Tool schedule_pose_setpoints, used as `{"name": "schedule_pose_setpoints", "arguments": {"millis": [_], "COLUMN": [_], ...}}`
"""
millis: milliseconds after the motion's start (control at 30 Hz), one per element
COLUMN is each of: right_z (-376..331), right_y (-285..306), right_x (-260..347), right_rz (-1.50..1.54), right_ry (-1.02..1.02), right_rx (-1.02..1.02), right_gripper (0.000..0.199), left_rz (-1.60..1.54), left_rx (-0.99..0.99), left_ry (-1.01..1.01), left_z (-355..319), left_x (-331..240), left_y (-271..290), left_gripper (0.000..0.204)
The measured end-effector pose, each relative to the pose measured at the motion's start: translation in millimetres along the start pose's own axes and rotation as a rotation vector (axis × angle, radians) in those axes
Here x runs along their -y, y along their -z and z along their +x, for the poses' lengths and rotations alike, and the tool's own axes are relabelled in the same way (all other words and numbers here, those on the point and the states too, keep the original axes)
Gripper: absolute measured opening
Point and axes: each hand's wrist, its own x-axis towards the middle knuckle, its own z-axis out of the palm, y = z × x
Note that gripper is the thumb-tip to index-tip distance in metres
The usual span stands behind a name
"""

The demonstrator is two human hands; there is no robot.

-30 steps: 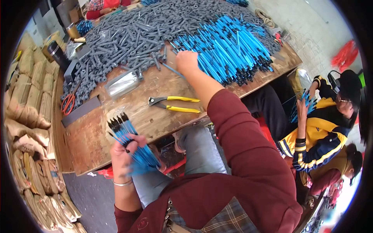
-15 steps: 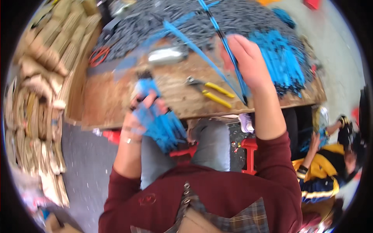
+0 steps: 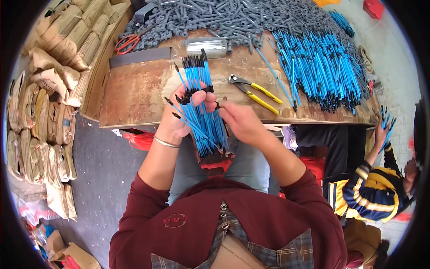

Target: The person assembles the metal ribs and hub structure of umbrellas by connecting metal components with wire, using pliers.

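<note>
A bundle of thin blue rods with black tips (image 3: 207,127) stands nearly upright over the table's front edge. My left hand (image 3: 181,110) is closed around it, with black collars showing at the fingers and a few rods splaying out to the left. Against the bundle's right side, my right hand (image 3: 242,121) is closed, its thumb and fingertips pinching a black piece on a rod at the edge. Yellow-handled pincers (image 3: 255,93) lie on the wooden table (image 3: 134,96) beyond my right hand. One loose blue rod (image 3: 274,74) rests to their right.
A large pile of similar blue rods (image 3: 320,71) lies at the right. Grey plastic parts (image 3: 201,18) heap along the back, near a clear box of thin pins (image 3: 206,46) and red-handled scissors (image 3: 127,44). Paper sacks (image 3: 53,121) are stacked left. A co-worker (image 3: 371,188) holds rods at right.
My right hand has come down and left from above the table, where it held a long blue rod, to the bundle's side. The left hand's bundle is higher and more upright.
</note>
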Motion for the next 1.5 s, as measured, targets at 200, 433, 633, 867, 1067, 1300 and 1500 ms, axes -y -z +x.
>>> {"name": "schedule_pose_setpoints", "arguments": {"millis": [200, 433, 633, 867, 1067, 1300, 1500], "right_z": [9.0, 10.8, 34.3, 5.8, 28.1, 172.2, 215.0], "right_y": [30.8, 43.6, 57.4, 3.8, -0.7, 32.5, 10.9], "right_x": [-58.2, -74.4, 27.3, 68.3, 43.4, -28.6, -47.3], "right_rz": [-0.469, -0.669, 0.368, -0.452, -0.089, -0.379, -0.855], "right_ry": [0.174, 0.015, 0.17, 0.588, 0.465, 0.311, 0.175], "right_rx": [-0.472, -0.298, -0.197, 0.35, 0.078, -0.234, 0.071], "right_gripper": [0.022, 0.029, 0.038, 0.033, 0.03, 0.02, 0.016], "left_rz": [0.185, 0.331, 0.431, 0.714, 0.426, 0.193, 0.103], "left_rx": [0.069, -0.1, -0.032, -0.048, -0.109, -0.22, -0.214], "left_ry": [0.042, 0.048, -0.048, -0.212, 0.194, 0.189, 0.246], "left_z": [-37.9, -33.3, -28.8, -70.3, -67.3, -24.2, -25.5], "left_x": [12.7, 38.9, 38.7, 53.4, 41.5, 22.4, 22.6], "left_y": [-15.3, -11.1, -12.0, -14.9, -1.0, 3.4, 11.0], "left_gripper": [0.02, 0.016, 0.019, 0.02, 0.018, 0.014, 0.014]}}
